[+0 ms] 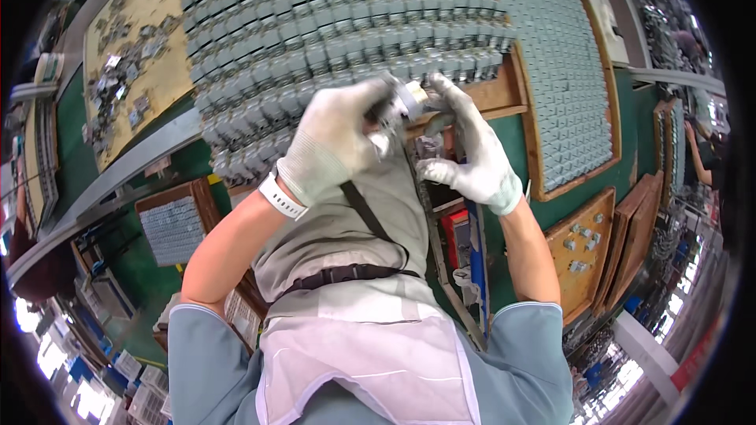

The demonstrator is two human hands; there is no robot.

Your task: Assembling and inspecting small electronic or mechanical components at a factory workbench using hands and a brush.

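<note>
My left hand (331, 130), in a white glove with grey-smudged fingertips, is closed on a small metal part (409, 100) with a grey body and a pale end. Its exact kind is hard to make out. Just to the right, my right hand (478, 159), gloved too, has its thumb and fingers spread apart, with the fingertips close to the part. Both hands are raised in front of my body, at the near edge of long rows of grey blocks with metal fittings (331, 27).
A wood-framed tray (538, 159) packed with small grey pieces lies at the right. Nearer is a wooden board (563, 267) bearing several small parts. Scattered metal pieces cover a yellowish board (169, 71) at the far left. Another tray of grey pieces (169, 228) sits lower left.
</note>
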